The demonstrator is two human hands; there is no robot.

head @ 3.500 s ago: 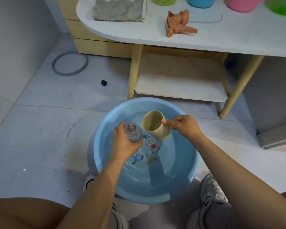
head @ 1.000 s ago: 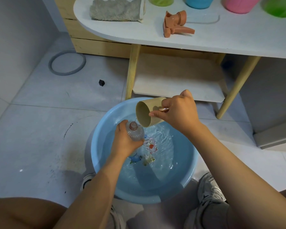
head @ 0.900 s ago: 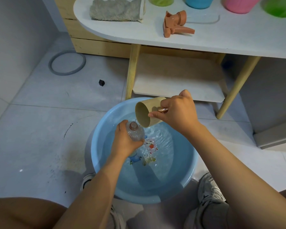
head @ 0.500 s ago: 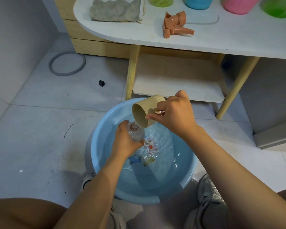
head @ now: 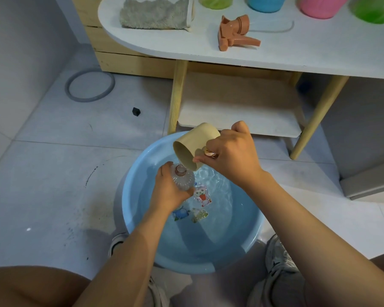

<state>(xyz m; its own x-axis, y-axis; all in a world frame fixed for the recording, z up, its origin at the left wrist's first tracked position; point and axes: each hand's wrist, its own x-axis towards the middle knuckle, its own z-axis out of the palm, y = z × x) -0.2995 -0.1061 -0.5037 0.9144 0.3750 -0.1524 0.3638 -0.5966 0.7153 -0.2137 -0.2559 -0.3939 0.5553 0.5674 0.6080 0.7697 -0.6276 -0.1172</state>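
— What's different from a few seconds back?

— My right hand (head: 228,156) had the beige plastic cup (head: 193,145) low in the round light-blue plastic basin (head: 248,218), down at the water. Now the cup is lifted clear and tipped right over. Its lip sits just above the mouth of the clear ribbed plastic bottle (head: 184,179), and a thin trickle seems to run from one into the other.

— And your grip?

— The fingers of my right hand are curled tight around the cup's side, and whatever I'm gripping there is hidden inside my fist. My left hand (head: 169,193) is wrapped round the bottle below its shoulder and holds it upright. It sits just below my right hand and a little to its left, over the basin. I can't see the bottle's base behind my fingers.

— Did the bottle move?

— Hardly. It waited while the cup came up to it. The water under my hands is rippled now, where it lay calm before.

— So where does that leave you?

— I'd say the pour has only just begun. The cup's lip is wide and the bottle's mouth is narrow, so I should tip slowly or most of it will fall back into the basin.
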